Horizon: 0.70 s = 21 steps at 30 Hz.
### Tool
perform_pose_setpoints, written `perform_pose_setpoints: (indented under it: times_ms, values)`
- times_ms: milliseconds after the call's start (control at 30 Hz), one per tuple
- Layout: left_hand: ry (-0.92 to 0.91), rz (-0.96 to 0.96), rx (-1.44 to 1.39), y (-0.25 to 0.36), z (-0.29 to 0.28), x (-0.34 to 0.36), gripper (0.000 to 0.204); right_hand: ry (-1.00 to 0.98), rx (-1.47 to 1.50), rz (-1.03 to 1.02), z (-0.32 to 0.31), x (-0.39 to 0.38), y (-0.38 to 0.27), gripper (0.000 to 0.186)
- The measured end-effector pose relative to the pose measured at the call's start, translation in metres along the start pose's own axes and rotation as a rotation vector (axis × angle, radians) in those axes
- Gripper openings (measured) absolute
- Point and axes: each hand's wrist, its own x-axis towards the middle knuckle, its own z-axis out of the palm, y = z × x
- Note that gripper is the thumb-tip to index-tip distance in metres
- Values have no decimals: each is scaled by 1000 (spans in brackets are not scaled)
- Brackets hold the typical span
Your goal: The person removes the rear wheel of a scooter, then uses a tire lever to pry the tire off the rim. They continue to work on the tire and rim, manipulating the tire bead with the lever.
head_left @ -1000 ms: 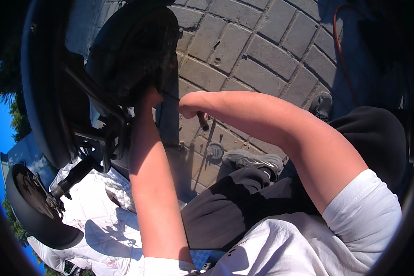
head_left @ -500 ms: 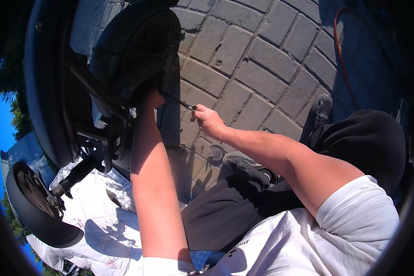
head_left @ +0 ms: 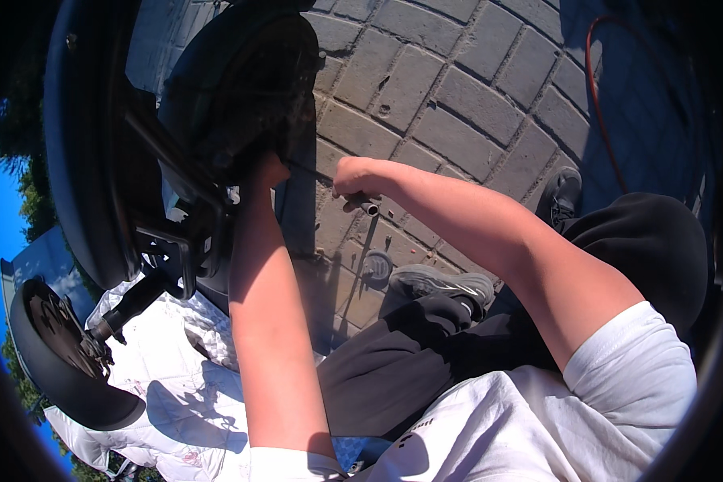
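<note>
My right hand (head_left: 355,177) is closed round the tubular handle (head_left: 369,209) of a wrench, whose round hollow end sticks out below the fingers. A thin dark shaft (head_left: 309,172) runs from that hand left toward the wheel (head_left: 241,88). My left hand (head_left: 271,171) is at the wheel's near lower side, in deep shade. Its knuckles are bent, and most of its fingers are hidden. What it grips there is too dark to make out. The wheel has a black tyre and belongs to a black vehicle with tubular framework (head_left: 157,145).
A long black curved body part (head_left: 80,161) stands left of the wheel. Below it are a black rounded part (head_left: 72,361) and a white quilted cover (head_left: 169,394). Paving bricks (head_left: 474,104) lie underneath, with a red hose (head_left: 594,80) at the right. My shoes (head_left: 442,287) rest on the paving.
My right hand has turned over and shifted slightly up and left, and the handle's hollow end has swung down and right. My left hand stays at the wheel.
</note>
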Motion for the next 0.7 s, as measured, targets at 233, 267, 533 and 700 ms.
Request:
perform_pose_setpoints:
  times_ms: [233, 267, 533, 700]
  values:
    - [49, 42, -64, -4, 8, 2, 96, 537, 185, -609, 53, -2, 73, 24]
    - [19, 40, -87, -4, 6, 2, 97, 471, 179, -671, 51, 0, 79, 22]
    - [-28, 97, -119, -7, 4, 3, 94, 466, -1269, -857, 1, 8, 73, 12]
    - [-73, 49, -95, -8, 4, 6, 96, 406, -1373, -709, 0, -2, 58, 16]
